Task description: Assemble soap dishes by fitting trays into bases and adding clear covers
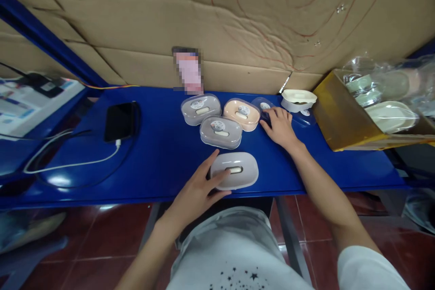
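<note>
A light grey oval box (249,176) with a cream piece in its central slot lies near the table's front edge. My left hand (200,186) is at its left end, fingers spread, one fingertip by the slot. Farther right, my right hand (281,128) rests with fingers apart on a clear lid (261,103), its fingertips partly hard to make out. Left of it sit a peach box (234,111) and two grey boxes (191,116) (207,135), each under a clear lid with a round sticker.
A white oval part (299,96) and another clear lid (306,118) lie right of my right hand. A cardboard box (328,120) holds bagged parts. A phone (119,122) with cables lies left. A blurred upright item (190,71) and a thin tool (284,83) lean on the cardboard.
</note>
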The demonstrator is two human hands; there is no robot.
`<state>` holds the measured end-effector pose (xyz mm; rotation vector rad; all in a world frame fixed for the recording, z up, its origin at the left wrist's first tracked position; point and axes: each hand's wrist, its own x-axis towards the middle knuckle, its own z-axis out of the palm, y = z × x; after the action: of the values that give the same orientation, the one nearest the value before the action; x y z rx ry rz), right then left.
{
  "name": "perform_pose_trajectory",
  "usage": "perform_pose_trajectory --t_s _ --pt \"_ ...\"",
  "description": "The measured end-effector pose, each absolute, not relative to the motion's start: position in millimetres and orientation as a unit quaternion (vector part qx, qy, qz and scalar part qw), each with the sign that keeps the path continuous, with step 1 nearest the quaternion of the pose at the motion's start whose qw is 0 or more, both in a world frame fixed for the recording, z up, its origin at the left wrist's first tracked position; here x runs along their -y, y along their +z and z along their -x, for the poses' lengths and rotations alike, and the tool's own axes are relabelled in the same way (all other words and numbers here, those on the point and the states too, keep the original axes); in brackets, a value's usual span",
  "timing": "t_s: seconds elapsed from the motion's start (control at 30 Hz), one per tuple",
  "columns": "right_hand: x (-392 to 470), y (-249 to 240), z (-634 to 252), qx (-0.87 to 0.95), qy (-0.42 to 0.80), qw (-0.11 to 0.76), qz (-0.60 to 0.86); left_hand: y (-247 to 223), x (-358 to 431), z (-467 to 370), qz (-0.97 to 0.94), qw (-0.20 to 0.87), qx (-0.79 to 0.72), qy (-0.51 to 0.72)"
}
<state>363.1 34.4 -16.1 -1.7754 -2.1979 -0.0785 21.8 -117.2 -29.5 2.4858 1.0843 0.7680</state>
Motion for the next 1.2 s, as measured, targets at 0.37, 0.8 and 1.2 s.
perform_pose_trajectory --t_s 0.37,0.8,1.2 --pt "-52 -23 -398 0.730 0.002 0.220 0.647 -26 117 -26 -0.859 0.176 -0.420 0.232" --pt "-6 43 -419 0.762 0.149 0.168 0.608 -15 103 9 -0.788 0.294 -0.483 0.242" --pt "69 36 -291 0.937 0.157 0.125 0.288 -27 100 7 -0.776 0.337 -0.466 0.259"
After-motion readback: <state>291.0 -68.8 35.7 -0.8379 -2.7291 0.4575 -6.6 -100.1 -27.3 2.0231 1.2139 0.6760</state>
